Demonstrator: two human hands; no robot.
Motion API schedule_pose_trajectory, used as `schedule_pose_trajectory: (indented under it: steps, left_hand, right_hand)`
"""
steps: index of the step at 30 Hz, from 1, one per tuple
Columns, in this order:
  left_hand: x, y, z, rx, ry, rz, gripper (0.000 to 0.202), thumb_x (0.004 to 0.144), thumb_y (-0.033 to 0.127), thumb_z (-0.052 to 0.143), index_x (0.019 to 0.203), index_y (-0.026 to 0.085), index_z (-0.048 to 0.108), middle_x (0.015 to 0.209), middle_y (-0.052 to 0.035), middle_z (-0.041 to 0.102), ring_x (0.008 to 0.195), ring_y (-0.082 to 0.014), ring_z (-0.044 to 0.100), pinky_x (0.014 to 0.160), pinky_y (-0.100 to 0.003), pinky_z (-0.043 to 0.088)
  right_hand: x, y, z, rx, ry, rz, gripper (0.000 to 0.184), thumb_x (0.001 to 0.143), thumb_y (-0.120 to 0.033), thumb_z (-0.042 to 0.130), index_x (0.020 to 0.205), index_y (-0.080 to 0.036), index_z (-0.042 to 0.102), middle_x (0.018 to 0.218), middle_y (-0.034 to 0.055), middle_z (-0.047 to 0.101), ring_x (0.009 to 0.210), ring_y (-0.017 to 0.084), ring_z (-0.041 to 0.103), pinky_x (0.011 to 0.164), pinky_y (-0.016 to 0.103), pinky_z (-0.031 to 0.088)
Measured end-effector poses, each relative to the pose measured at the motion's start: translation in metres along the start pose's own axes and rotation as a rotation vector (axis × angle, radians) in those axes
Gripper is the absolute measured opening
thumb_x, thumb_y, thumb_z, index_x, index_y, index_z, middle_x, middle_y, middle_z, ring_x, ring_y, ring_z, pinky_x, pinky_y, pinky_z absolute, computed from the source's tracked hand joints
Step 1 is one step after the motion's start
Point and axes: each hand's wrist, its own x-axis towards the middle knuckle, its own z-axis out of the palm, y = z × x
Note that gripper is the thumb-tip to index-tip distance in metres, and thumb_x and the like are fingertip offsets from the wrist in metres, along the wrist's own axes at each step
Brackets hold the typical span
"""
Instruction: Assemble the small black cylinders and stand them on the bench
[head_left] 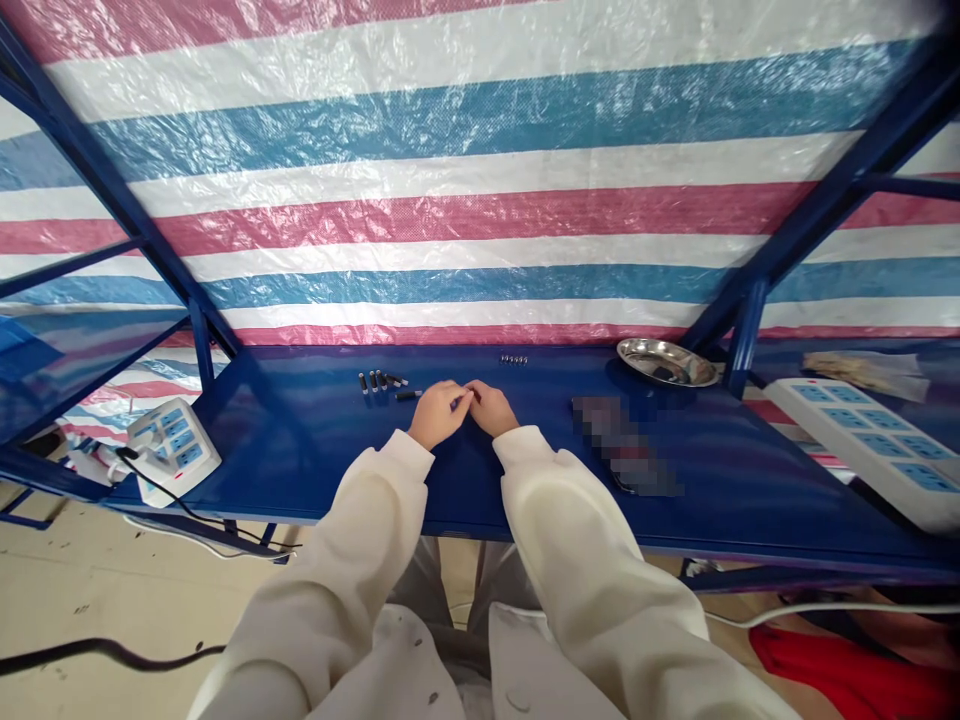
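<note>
My left hand [440,412] and my right hand [490,408] meet over the middle of the blue table, fingertips touching or almost touching. The fingers of both are closed in a pinch. Whatever sits between them is too small or too hidden to make out. Just left of my left hand lies a small black cylinder [406,395] with a pale end. Several similar black cylinders [375,381] stand or lie in a group farther left. Beyond my right hand, a row of tiny shiny metal pieces [514,360] runs near the back edge.
A round metal dish [625,362] holding something dark stands at the back right. In front of it lies a blurred-out flat object [626,448]. White power strips [196,462] [840,430] sit at both sides. Blue frame posts [739,345] and a striped sheet [480,230] bound the table [300,450].
</note>
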Motion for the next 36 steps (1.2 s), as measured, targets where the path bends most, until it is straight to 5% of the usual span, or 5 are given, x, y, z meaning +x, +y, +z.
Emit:
schedule_pose_trajectory:
  steps: [4,15,22,29,36]
  left_hand:
    - [-0.016,-0.020,0.019,-0.013,-0.085,-0.093,0.021,0.079,0.021,0.054,0.058,0.020,0.057,0.060,-0.0010,0.054,0.055,-0.0134,0.050,0.059,-0.026,0.042]
    - [-0.015,-0.035,0.021,-0.056,-0.104,-0.165,0.018,0.078,0.021,0.054,0.060,0.018,0.056,0.060,-0.0001,0.055,0.052,-0.0112,0.047,0.055,-0.025,0.038]
    - [-0.017,-0.033,-0.006,0.134,0.088,-0.120,0.017,0.082,0.025,0.052,0.070,0.019,0.062,0.070,-0.0044,0.061,0.071,-0.0171,0.055,0.071,-0.030,0.043]
    - [-0.026,-0.041,-0.043,0.429,-0.069,-0.205,0.024,0.078,0.023,0.060,0.102,0.020,0.063,0.103,-0.0079,0.061,0.101,-0.0253,0.053,0.087,-0.040,0.043]
    - [-0.020,-0.042,-0.039,0.375,-0.006,-0.186,0.022,0.082,0.024,0.055,0.101,0.019,0.063,0.105,-0.0086,0.062,0.102,-0.0248,0.053,0.089,-0.040,0.043]
  right_hand:
    - [0.000,0.003,0.003,-0.084,-0.008,0.028,0.017,0.082,-0.020,0.047,0.081,-0.023,0.064,0.081,0.0038,0.068,0.075,0.017,0.060,0.066,0.026,0.043]
    - [-0.001,-0.001,0.002,-0.127,-0.084,0.033,0.017,0.083,-0.018,0.048,0.081,-0.021,0.065,0.087,0.0054,0.068,0.082,0.017,0.060,0.072,0.028,0.043]
    - [-0.002,-0.004,-0.001,-0.131,-0.094,0.019,0.017,0.084,-0.018,0.048,0.084,-0.021,0.065,0.088,0.0054,0.068,0.082,0.016,0.060,0.073,0.026,0.043]
    - [-0.002,-0.009,-0.003,-0.187,-0.145,0.079,0.019,0.087,-0.022,0.046,0.092,-0.021,0.065,0.093,0.0036,0.069,0.086,0.015,0.061,0.074,0.023,0.042]
    - [-0.003,-0.012,-0.006,-0.183,-0.176,0.066,0.020,0.087,-0.019,0.046,0.095,-0.020,0.065,0.097,0.0045,0.069,0.090,0.015,0.061,0.078,0.024,0.042]
